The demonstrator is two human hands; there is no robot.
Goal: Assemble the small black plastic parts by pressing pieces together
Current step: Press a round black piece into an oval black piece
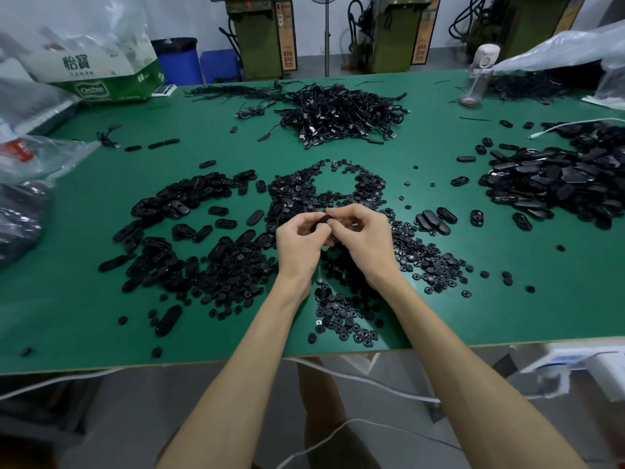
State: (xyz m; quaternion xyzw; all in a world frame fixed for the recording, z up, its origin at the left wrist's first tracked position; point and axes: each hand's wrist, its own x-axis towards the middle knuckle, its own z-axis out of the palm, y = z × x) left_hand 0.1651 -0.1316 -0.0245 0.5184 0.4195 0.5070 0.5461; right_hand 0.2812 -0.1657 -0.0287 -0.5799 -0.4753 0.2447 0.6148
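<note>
Green desk [541, 316], workshop machines behind. My left hand [299, 236] and right hand [363, 236] meet just above the desk centre. Both pinch one small black plastic part [323, 222] in curled fingertips, probably to press the pieces together. Stock lies within reach: oval shells [176, 204] on the left, round discs [429, 262] below. The part is matte black with a rounded edge, mostly hidden by fingers.

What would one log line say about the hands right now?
left hand: grips black plastic part | right hand: pinches same part | place: above round pieces on green table
</note>
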